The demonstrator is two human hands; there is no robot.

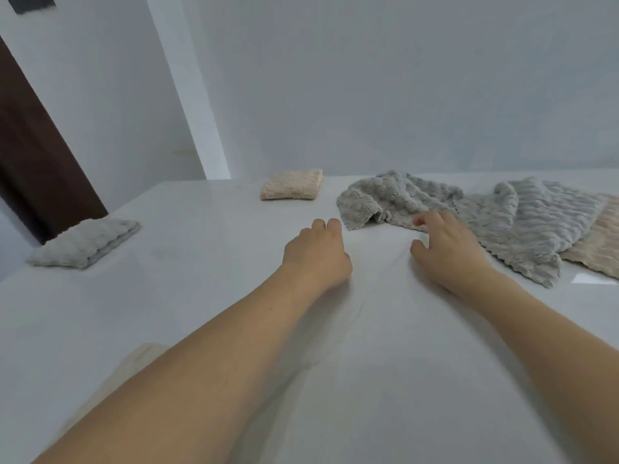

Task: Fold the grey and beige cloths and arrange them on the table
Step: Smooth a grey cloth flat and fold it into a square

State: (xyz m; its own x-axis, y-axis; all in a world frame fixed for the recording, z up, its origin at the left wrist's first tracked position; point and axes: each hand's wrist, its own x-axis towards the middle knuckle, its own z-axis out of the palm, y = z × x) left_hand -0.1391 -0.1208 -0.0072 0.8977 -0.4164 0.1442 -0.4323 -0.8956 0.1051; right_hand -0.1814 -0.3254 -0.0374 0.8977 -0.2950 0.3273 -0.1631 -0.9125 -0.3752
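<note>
Head view: both bare forearms reached forward over the white glossy bench [207,296], toward a heap of unfolded cloths at the right.
Left hand: the left hand [316,254] hovered or rested just short of the heap, its fingers curled under and holding nothing.
Right hand: the right hand [447,247] lay at the near edge of the crumpled grey waffle-textured cloth [395,199], fingertips touching it; whether they had pinched the hem could not be told.
Heap: that crumpled cloth was bunched against a second grey ribbed plush cloth [526,226], which overlapped a beige ribbed cloth [596,246] at the far right.
Already folded: a folded beige plush cloth [292,184] sat at the back, and a folded grey plush cloth [85,242] well apart at the left.
Handling: the cloths looked light, soft and limp, likely to sag and drag neighbours along, though they should slide easily on the slick bench.
Where to hold: judging by the heap, two adjacent corners of the near hem offered the best purchase, one per hand, to lift it clear and spread it flat.
</note>
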